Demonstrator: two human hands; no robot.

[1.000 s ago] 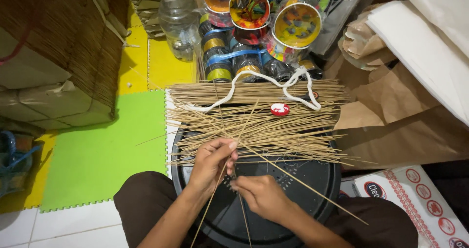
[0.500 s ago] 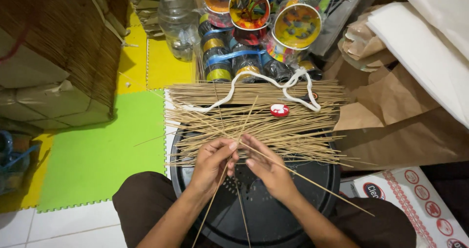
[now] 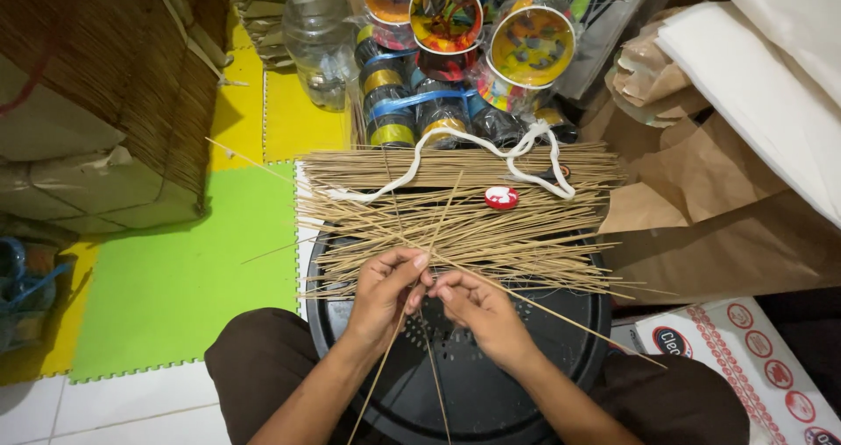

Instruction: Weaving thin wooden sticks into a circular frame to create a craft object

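Your left hand [image 3: 383,294] and right hand [image 3: 477,309] meet over the middle of the round black perforated lid [image 3: 455,384] on your lap. The fingers of both hands are pinched together on thin bamboo sticks [image 3: 419,318]: a couple of them cross between your thumbs and run down toward your knees, and one long stick slants away toward the lid's right edge. The step in hand looks like picking single sticks out of the heap and crossing them.

The loose heap of sticks [image 3: 464,226] lies across the lid's far edge, just beyond your fingertips, with a tidier bundle [image 3: 455,166] behind it, a white cord [image 3: 526,147] draped over that bundle, and a small red-and-white cap [image 3: 501,198] on the sticks.

The next move likely calls for a firm pinch at the crossing point while one hand frees itself, so the slender sticks neither slip nor snap.
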